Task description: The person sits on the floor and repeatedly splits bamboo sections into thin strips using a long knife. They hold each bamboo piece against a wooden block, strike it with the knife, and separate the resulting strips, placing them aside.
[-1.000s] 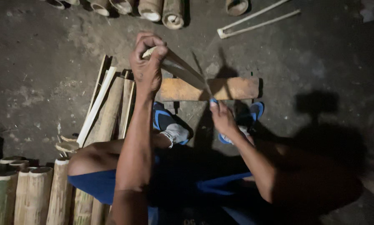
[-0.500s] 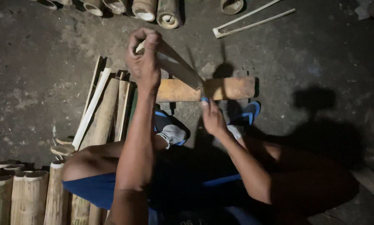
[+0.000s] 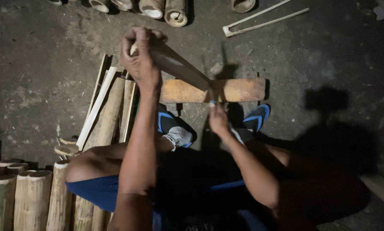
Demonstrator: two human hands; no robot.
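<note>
Left hand (image 3: pixel 140 57): upper centre of the frame, closed in a fist around the handle of a long knife (image 3: pixel 179 68). The blade slants down to the right, its far end meeting a thin upright piece over the wooden block (image 3: pixel 239 90).

Right hand (image 3: pixel 218 119): centre of the frame, just below the block, fingers pinched around the lower part of a thin bamboo strip (image 3: pixel 212 96) standing at the blade's tip. The strip is dark and narrow; its exact shape is hard to tell.

Wooden block: orange-brown, lying crosswise on the floor (image 3: pixel 42 77), centre of the frame, above the feet.

Shoes (image 3: pixel 256 119): blue and black, one either side of the right hand, just below the block; a grey sock shows at the left one.

Split bamboo slats (image 3: pixel 110 107): a loose bundle, left of centre, leaning diagonally.

Bamboo tubes, cut (image 3: pixel 29 196): a row along the lower left edge.

Further bamboo tubes (image 3: pixel 164 8): top centre edge, open ends showing.

Two pale thin sticks (image 3: pixel 264 19): joined at one end, upper right.

Floor: dark, rough concrete.
</note>
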